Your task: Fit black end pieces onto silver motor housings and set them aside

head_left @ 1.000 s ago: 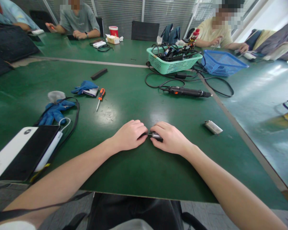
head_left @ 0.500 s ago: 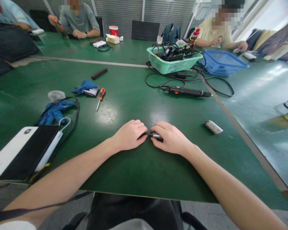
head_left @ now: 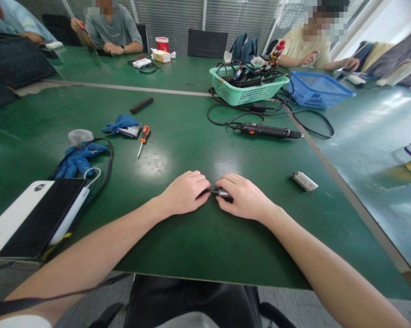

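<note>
Small silver metal cylinder pinched in narrow grip between fingertips of left hand and right hand, mid green surface, towards near edge; hands resting down, seemingly for steadiness. Flat silver cell lies right; orange-handled screwdriver far left.

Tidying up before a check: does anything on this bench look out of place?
A silver metal oblong piece lies alone on the green bench top, away from the mint-green plastic basket; it looks stray. Crumpled blue work gloves also lie loose at left.
</note>
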`<control>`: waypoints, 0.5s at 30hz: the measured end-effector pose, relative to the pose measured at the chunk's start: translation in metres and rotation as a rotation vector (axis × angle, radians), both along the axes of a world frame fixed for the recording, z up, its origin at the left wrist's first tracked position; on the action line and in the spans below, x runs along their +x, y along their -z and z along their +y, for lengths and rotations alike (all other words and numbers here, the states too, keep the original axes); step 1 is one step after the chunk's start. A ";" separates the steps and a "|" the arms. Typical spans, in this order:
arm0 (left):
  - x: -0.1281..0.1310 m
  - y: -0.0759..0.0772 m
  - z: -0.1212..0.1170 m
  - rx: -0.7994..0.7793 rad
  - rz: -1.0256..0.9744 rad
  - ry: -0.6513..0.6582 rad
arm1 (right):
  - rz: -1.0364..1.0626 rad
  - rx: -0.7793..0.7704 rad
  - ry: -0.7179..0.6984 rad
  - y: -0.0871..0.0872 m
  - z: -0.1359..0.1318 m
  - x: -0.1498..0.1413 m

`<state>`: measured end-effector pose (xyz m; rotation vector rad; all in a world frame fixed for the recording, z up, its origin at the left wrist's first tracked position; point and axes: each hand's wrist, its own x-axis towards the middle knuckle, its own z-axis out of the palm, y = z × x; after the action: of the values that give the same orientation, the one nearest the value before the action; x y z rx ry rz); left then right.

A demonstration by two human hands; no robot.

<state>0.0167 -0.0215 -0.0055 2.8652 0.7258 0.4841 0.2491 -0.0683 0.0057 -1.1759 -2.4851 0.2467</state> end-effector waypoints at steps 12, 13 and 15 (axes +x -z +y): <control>0.001 -0.001 0.000 0.005 -0.004 0.005 | 0.010 -0.005 -0.003 -0.001 0.000 -0.001; 0.001 -0.002 0.000 0.003 -0.004 0.004 | 0.010 -0.007 -0.003 -0.001 0.000 -0.001; 0.001 -0.002 0.000 0.000 -0.003 0.005 | 0.013 -0.007 -0.004 -0.001 0.000 -0.001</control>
<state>0.0175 -0.0216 -0.0040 2.8647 0.7186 0.4875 0.2485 -0.0687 0.0063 -1.1688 -2.4773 0.2635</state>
